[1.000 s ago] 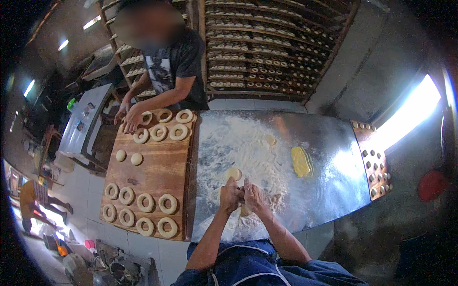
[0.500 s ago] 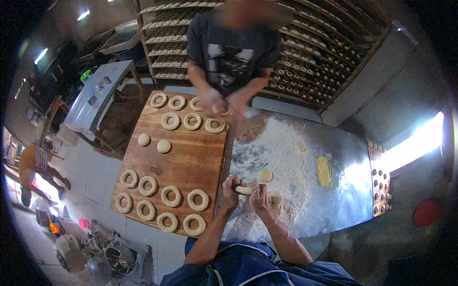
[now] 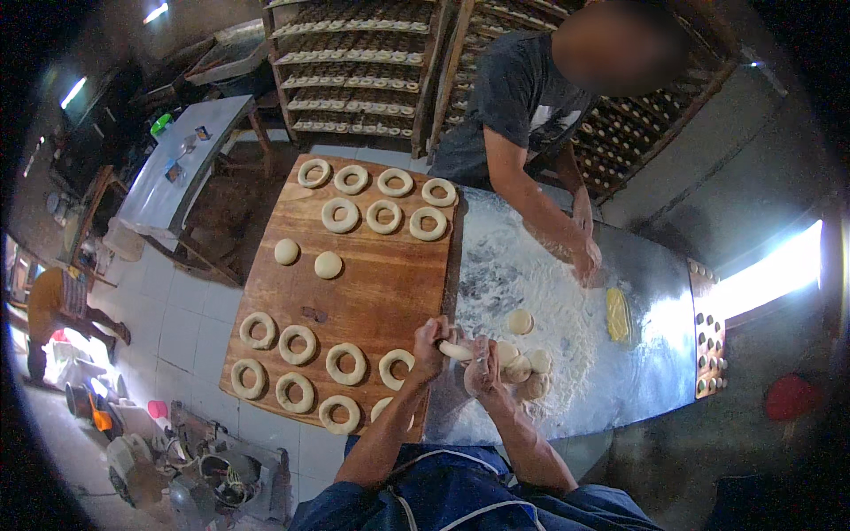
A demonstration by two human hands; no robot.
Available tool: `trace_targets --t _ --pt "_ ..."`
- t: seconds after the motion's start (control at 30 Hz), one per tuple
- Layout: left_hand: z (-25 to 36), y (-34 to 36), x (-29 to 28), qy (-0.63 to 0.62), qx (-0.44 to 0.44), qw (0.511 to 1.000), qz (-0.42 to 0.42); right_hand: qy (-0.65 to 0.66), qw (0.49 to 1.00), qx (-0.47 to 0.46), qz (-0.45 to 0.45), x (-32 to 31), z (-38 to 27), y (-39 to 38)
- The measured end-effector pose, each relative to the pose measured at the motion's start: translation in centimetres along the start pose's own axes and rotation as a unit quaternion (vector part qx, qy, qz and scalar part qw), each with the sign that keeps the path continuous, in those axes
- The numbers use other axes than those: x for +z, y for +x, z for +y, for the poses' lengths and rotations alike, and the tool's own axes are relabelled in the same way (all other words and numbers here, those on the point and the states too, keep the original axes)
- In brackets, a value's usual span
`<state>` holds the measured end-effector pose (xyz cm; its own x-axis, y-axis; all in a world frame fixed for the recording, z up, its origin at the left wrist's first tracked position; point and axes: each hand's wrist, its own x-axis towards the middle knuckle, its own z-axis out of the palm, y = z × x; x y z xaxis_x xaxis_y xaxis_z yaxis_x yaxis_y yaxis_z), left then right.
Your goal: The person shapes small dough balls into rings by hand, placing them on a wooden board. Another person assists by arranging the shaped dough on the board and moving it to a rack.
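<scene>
Both my hands are closed round a pale dough ring, held over the floured metal tabletop near the wooden board's right edge. My left hand wraps its left side, and my right hand grips the right; the fingers cover much of it. Beside my right hand lies a cluster of dough balls, partly touching one another. A single dough ball sits farther off on the flour. Shaped dough rings rest in rows at the near and far ends of the wooden board, with two dough balls between.
Across the table a co-worker bends over it, an arm reaching to the flour. A yellow slab lies to the right. Racks of dough rings stand behind. A side table and machinery are at left.
The co-worker has moved right, from handling a ring over the board to reaching onto the table; that ring now appears in the far rows. My hands still grip the dough. The view has shifted slightly.
</scene>
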<state>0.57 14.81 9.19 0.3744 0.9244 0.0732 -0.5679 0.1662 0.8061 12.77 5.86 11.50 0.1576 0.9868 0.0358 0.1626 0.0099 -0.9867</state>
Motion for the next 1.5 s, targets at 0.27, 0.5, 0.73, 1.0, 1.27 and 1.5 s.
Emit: trace_targets --t 0.27,0.5,0.73,1.0,1.27,1.5 --pt "0.0 -0.9 -4.3 0.174 -0.007 0.983 -0.055 -0.257 0.941 -0.218 -0.028 1.6 -2.4 1.5" --pt "-0.3 -0.2 -10.5 0.352 -0.096 0.927 0.082 0.247 0.959 -0.032 -0.137 4.0 -4.9 5.0" --pt "9.6 3.2 -4.3 0.704 0.040 0.682 0.194 -0.311 0.950 -0.003 0.034 1.5 -6.7 7.9" --pt "9.3 2.7 -5.9 0.633 0.044 0.769 0.081 -0.537 0.815 0.105 0.189 -10.5 -0.8 5.1" --pt "5.0 1.3 5.5 0.517 0.111 0.848 0.040 0.059 0.974 0.137 0.171 -11.3 -1.3 4.9" --pt "2.5 0.5 15.0 0.305 -0.120 0.944 -0.027 -0.027 0.980 0.139 0.138 -13.8 -7.8 1.3"
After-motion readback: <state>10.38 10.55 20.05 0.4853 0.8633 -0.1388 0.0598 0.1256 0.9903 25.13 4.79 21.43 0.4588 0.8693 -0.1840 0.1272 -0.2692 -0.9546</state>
